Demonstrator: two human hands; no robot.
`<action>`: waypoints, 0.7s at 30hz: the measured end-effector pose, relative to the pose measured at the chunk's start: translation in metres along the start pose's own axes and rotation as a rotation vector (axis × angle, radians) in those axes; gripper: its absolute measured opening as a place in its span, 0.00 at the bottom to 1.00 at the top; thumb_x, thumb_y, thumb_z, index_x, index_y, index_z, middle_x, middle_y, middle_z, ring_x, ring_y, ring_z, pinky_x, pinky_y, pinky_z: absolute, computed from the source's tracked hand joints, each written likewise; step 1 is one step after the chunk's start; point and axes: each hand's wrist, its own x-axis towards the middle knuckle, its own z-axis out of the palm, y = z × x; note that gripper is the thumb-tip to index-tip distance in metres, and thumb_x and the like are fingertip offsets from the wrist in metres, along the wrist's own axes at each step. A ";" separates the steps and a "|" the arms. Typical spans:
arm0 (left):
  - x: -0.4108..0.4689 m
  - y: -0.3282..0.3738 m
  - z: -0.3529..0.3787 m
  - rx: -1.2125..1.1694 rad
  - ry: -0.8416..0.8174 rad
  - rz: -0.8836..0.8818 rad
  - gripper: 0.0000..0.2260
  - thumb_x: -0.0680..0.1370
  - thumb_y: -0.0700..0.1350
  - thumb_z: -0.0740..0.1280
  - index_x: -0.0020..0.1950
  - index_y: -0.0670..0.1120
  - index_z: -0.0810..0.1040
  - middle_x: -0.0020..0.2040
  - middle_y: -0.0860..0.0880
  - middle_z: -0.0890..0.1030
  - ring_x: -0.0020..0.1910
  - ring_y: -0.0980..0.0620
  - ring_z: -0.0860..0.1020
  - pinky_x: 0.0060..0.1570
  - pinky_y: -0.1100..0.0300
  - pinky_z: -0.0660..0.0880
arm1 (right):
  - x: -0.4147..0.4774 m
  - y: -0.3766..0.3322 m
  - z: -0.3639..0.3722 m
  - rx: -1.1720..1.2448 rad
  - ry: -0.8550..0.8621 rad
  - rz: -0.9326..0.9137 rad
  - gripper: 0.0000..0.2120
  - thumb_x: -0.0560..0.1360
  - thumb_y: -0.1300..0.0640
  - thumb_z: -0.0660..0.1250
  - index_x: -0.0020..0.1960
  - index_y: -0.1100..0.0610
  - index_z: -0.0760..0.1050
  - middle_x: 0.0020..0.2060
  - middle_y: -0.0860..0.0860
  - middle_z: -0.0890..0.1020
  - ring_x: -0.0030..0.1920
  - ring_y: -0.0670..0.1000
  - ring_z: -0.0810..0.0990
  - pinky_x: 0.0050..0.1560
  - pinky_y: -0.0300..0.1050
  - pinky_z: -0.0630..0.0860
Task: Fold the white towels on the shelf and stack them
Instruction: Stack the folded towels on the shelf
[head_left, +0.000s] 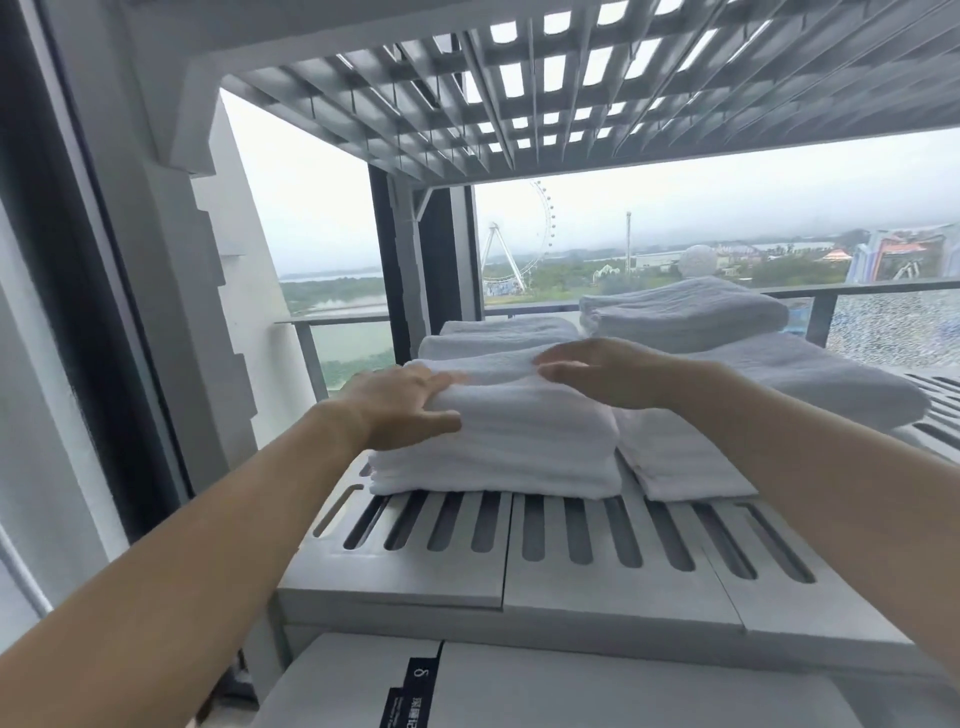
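A grey slatted plastic shelf (571, 587) fills the lower half of the frame, with a grey lattice shelf (519, 78) of the same kind overhead. On the slats at centre sits a stack of folded white terry towels (519, 447), its front edge near the shelf's front. Just right of it a loosely folded white towel pile (685, 462) spreads wider and flatter, and further folded white towels (685, 317) lie behind, toward the balcony rail.

The left hand (400, 410), at centre left, lies against the stack's upper left edge, fingers straight over the top and thumb down the side, nothing clenched. The right hand (608, 371) reaches in from the right above the stack's top, fingers extended and relaxed; whether they touch the cloth is too blurred to tell.

The step looks like squaring and flattening the stack. It would go best with flat palms pressing evenly, the left hand bracing the side so layers stay aligned, and edges nudged flush rather than tugged.
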 end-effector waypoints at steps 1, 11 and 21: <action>0.003 0.003 -0.006 -0.072 -0.005 0.008 0.27 0.71 0.65 0.48 0.69 0.61 0.65 0.69 0.52 0.68 0.66 0.51 0.66 0.62 0.48 0.64 | 0.007 -0.001 -0.002 -0.026 0.040 0.003 0.17 0.79 0.46 0.54 0.63 0.51 0.72 0.64 0.48 0.74 0.62 0.48 0.70 0.55 0.40 0.62; 0.067 0.014 0.024 -0.408 -0.249 -0.206 0.26 0.76 0.65 0.51 0.73 0.63 0.54 0.76 0.51 0.54 0.75 0.48 0.51 0.72 0.46 0.47 | 0.055 0.024 0.048 -0.257 -0.100 0.109 0.23 0.77 0.39 0.43 0.71 0.37 0.55 0.75 0.46 0.55 0.75 0.52 0.48 0.72 0.58 0.47; 0.048 0.003 0.042 -0.502 -0.197 -0.138 0.28 0.76 0.66 0.51 0.74 0.62 0.49 0.77 0.49 0.46 0.75 0.49 0.41 0.70 0.45 0.39 | 0.044 0.023 0.051 -0.109 0.033 0.060 0.21 0.77 0.40 0.52 0.69 0.40 0.63 0.73 0.46 0.59 0.74 0.50 0.52 0.72 0.51 0.48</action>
